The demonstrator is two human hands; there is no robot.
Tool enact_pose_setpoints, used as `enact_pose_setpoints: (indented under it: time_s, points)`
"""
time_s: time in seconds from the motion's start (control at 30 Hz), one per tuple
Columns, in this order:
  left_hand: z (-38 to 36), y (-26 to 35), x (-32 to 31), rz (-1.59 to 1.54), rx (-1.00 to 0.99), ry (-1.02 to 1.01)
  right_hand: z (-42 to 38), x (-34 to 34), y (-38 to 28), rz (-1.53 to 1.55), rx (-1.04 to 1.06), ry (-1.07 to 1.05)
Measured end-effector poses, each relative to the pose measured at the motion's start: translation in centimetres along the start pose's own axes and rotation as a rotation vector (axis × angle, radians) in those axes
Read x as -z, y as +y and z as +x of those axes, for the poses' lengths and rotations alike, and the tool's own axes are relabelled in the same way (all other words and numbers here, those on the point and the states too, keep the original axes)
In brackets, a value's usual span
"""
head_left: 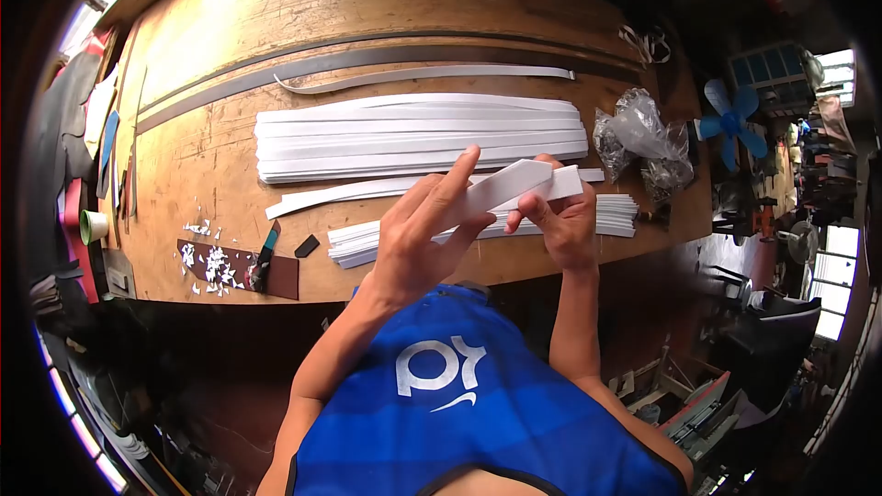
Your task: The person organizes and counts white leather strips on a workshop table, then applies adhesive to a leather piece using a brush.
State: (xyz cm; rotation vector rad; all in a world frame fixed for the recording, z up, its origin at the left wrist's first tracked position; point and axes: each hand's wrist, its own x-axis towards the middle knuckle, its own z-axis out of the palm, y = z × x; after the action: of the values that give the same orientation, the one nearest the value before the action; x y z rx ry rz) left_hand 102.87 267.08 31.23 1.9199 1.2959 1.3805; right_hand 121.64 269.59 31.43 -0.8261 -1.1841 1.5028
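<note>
Above the table's near edge, both of my hands hold white flat strips [501, 186]. One strip end is cut to a blunt point, and a squarer end shows beside it. My left hand [409, 230] is closed on the strips, with the index finger stretched along them and the thumb below. At the ends, my right hand [571, 230] pinches them between thumb and fingers. Behind my hands lies a wide stack of white strips [418, 133]. A loose strip [317, 196] and a smaller bundle of strips [611, 214] lie closer, partly hidden by my hands.
On the wooden table [202, 184], a cutter knife [269, 246] and white scraps [219, 268] rest on a dark brown board [283, 279] beside a black block [307, 245]. Clear plastic bags [638, 133] sit at right, near a blue fan [730, 124]. Long dark strips [367, 59] cross the back.
</note>
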Motion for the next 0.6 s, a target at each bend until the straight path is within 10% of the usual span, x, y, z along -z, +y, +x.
enact_pose_setpoints:
  time_s: [0.6]
  points:
    - [-2.9,-4.1,2.9,-0.671,0.573,-0.32,-0.2,1.3,-3.4,-0.244,0.037,0.476]
